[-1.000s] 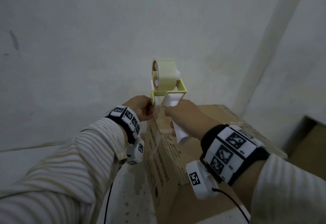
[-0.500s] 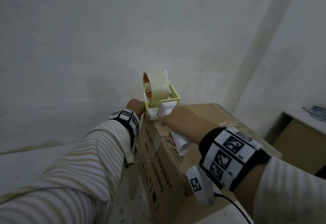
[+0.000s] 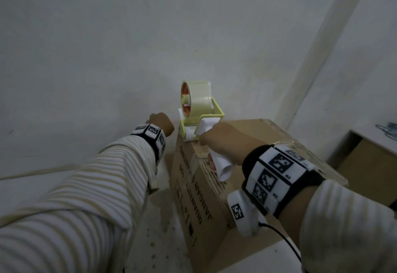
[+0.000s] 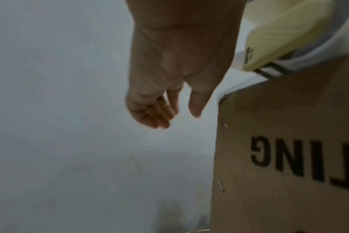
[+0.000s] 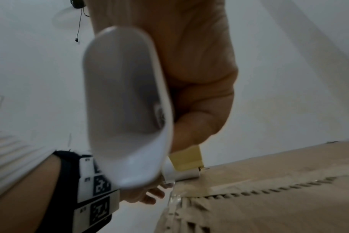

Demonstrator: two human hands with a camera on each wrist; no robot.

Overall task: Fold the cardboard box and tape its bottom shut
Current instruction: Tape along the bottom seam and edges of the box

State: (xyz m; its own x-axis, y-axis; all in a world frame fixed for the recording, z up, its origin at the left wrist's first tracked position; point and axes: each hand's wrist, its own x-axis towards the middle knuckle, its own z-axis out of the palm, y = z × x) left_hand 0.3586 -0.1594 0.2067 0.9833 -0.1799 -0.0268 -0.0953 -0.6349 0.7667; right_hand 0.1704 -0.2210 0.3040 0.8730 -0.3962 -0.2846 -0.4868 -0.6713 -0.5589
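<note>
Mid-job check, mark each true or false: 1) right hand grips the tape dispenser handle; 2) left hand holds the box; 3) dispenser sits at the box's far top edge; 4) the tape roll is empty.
1) True: the right hand grips the tape dispenser by its white handle.
2) False: the left hand hangs beside the cardboard box, fingers loosely curled, holding nothing.
3) True.
4) False: the tape roll carries plenty of tape.

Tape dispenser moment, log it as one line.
right hand grips tape dispenser at cardboard box edge | left hand open, holding nothing
</note>
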